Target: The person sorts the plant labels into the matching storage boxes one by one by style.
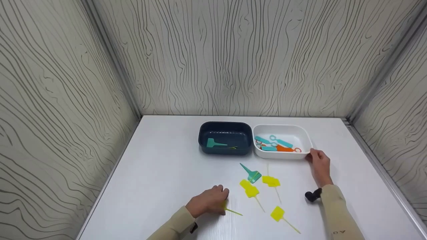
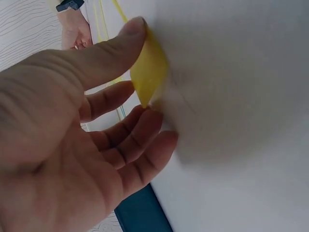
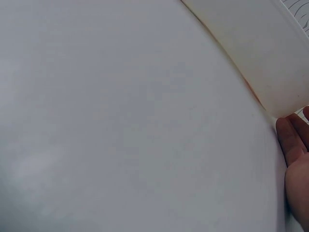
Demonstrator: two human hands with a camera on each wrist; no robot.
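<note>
In the head view, my left hand is low over the table, pinching a yellow square-headed tag with a thin stem. The left wrist view shows the thumb and index finger on the yellow head; the other fingers curl loosely beside it. My right hand grips the front right corner of a white box. Its fingers touch the corner from outside in the right wrist view. Between the hands lie more yellow tags and a green tag with a pointed stem.
A dark blue box stands left of the white one, holding a green tag and a small thin yellowish piece. Inside the white box are several blue and orange pieces with ring ends. Wood-patterned walls enclose the table.
</note>
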